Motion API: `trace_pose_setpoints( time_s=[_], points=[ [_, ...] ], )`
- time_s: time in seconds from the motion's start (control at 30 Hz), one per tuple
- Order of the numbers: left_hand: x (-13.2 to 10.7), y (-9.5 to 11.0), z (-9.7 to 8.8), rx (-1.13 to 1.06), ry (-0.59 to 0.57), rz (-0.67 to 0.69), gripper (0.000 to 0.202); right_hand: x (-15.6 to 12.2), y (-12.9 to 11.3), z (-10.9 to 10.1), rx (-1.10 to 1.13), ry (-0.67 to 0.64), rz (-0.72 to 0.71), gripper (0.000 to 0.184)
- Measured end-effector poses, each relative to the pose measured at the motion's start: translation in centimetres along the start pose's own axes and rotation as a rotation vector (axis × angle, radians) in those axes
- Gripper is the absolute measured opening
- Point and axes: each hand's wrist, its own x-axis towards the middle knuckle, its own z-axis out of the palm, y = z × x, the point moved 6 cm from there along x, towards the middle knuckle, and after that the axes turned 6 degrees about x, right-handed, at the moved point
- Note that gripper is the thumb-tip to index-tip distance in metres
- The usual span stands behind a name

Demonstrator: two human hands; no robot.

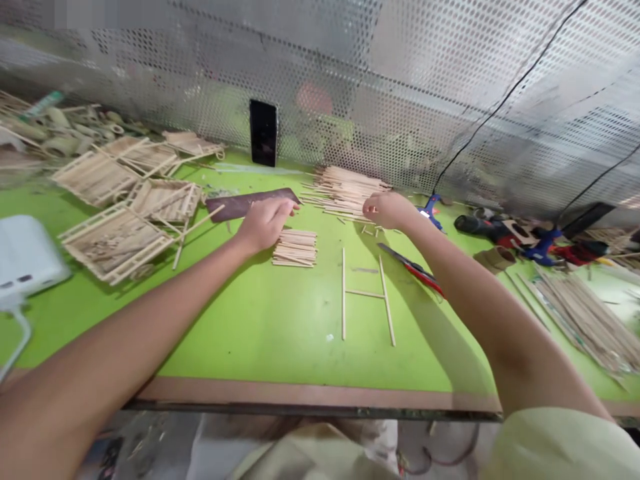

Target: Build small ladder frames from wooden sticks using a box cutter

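My left hand (269,220) is closed, fingertips pressed together over the right end of a flat dark brown strip (227,207). Whatever it pinches is too small to make out. Just below it lies a neat stack of short wooden sticks (295,249). My right hand (387,209) has its fingers curled at the lower right edge of a big pile of wooden sticks (347,188); its fingertips are partly hidden. Nearer me, two long sticks and a crossbar form an H-shaped stick frame (365,293). A red-handled utility knife (413,268) lies beneath my right forearm.
Small wooden carts (117,243) crowd the left side, near a white plugged-in box (30,260). A phone (263,133) leans on the perforated metal screen behind. Blue glue guns (434,213), a dark power tool (487,230) and bundled wooden strips (585,313) lie rightward.
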Motion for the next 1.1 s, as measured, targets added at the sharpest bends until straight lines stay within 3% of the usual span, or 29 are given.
trace_pose_setpoints(
  time_s=[0.17,0.57,0.8,1.1],
  points=[
    [-0.2,0.9,-0.3,0.138,0.085,0.072,0.056,1.7,-2.5,1.0,-0.081,-0.064,-0.039,0.03],
    [-0.4,2.0,0.1,0.233,0.064,0.161,0.053,4.1,-5.3,-0.4,-0.211,-0.079,-0.072,0.033],
    [-0.7,2.3,0.1,0.275,0.071,0.217,0.053,5.6,-8.2,0.2,-0.282,-0.098,-0.099,0.033],
    [-0.8,2.9,0.8,0.326,0.052,0.311,0.052,6.3,-8.7,1.0,-0.339,-0.111,-0.089,0.03]
  ],
)
